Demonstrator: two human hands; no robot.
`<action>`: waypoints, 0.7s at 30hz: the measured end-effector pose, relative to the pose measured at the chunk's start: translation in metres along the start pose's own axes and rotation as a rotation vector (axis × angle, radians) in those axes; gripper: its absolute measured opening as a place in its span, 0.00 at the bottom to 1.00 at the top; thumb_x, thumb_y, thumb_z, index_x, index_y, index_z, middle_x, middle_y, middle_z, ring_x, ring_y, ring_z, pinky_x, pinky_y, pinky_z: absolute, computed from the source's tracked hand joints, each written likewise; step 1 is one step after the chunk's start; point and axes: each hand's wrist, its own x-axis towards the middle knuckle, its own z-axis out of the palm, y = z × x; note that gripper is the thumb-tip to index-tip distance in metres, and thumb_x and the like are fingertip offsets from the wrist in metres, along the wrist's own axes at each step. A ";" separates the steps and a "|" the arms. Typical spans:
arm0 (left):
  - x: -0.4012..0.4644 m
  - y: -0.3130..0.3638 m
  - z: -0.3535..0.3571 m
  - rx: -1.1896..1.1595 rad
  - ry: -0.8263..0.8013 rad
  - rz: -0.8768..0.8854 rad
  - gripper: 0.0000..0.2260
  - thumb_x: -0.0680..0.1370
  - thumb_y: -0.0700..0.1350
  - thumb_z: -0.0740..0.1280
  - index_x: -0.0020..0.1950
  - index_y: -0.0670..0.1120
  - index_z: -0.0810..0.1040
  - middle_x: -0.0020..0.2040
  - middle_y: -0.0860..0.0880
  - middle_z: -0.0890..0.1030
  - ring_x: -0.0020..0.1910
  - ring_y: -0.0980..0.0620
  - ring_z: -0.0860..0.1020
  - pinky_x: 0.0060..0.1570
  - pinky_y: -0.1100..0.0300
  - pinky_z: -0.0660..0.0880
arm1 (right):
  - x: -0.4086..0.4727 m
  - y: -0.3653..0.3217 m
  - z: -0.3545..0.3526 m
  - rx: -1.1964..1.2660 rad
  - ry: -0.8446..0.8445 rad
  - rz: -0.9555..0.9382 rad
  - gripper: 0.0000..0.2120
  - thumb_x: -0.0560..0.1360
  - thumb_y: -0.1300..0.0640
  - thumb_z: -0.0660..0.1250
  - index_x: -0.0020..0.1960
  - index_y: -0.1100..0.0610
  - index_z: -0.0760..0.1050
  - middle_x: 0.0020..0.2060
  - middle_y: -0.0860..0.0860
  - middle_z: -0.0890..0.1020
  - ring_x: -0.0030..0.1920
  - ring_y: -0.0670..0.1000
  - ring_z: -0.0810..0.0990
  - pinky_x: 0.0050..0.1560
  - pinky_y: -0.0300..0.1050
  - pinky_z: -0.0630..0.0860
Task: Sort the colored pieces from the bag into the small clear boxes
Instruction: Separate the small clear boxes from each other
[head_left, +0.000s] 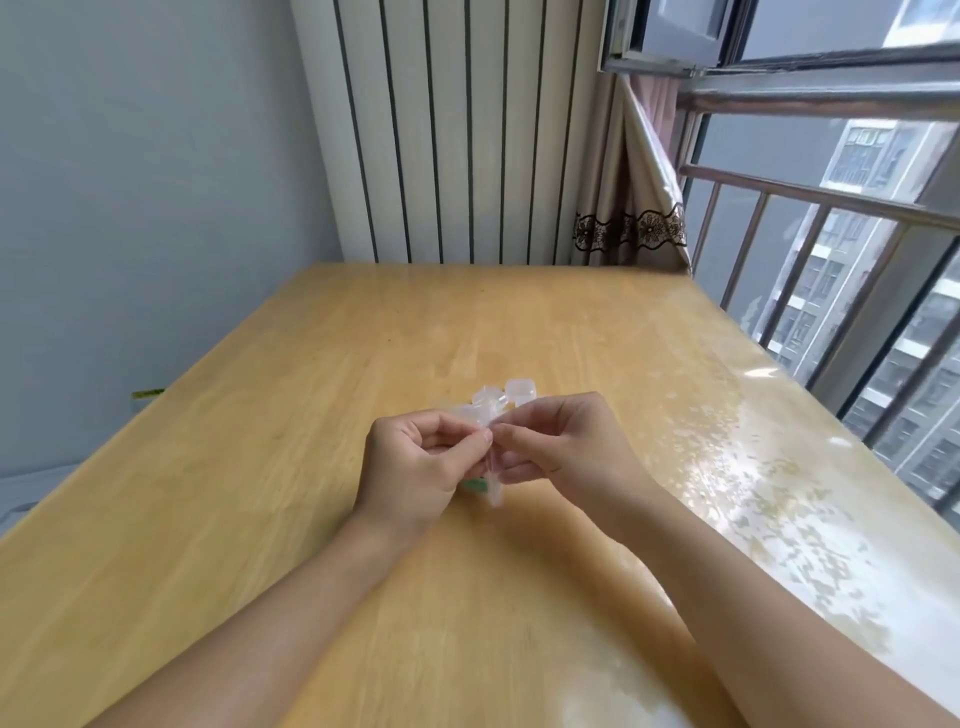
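Both hands up over the wooden table (311, 415), pinching the clear bag (493, 486)
Left hand (415, 467) and right hand (566, 447) gripping its top edge, fingers curled; something green inside; small clear boxes (498, 401) clustered just beyond

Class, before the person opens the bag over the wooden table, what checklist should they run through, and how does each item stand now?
1. Small clear plastic bag held by both hands: ok, left hand and right hand pinch its top.
2. Bag open: cannot tell.
3. Small clear plastic boxes within reach: ok, just beyond the hands.
4. Box lids open: cannot tell.
5. Colored pieces inside: green shows; others cannot tell.
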 end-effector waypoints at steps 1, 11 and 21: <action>0.000 0.000 0.000 0.017 0.003 0.009 0.06 0.74 0.33 0.74 0.37 0.38 0.84 0.34 0.42 0.86 0.34 0.46 0.86 0.38 0.57 0.83 | 0.000 -0.001 0.001 -0.047 0.015 -0.041 0.05 0.77 0.67 0.70 0.45 0.67 0.84 0.38 0.62 0.87 0.40 0.58 0.88 0.44 0.49 0.85; 0.001 0.003 -0.005 0.293 -0.007 0.131 0.08 0.73 0.37 0.75 0.35 0.46 0.85 0.32 0.49 0.86 0.33 0.49 0.86 0.41 0.47 0.84 | -0.004 0.007 0.013 -0.078 0.084 -0.072 0.05 0.78 0.67 0.70 0.45 0.67 0.84 0.35 0.59 0.86 0.35 0.51 0.86 0.41 0.45 0.84; 0.006 0.007 -0.006 0.539 0.131 0.332 0.08 0.65 0.39 0.76 0.30 0.48 0.80 0.25 0.54 0.81 0.26 0.57 0.80 0.30 0.57 0.79 | 0.002 0.008 0.010 -0.639 0.341 -0.255 0.06 0.71 0.64 0.69 0.36 0.59 0.80 0.28 0.49 0.82 0.31 0.52 0.82 0.35 0.51 0.81</action>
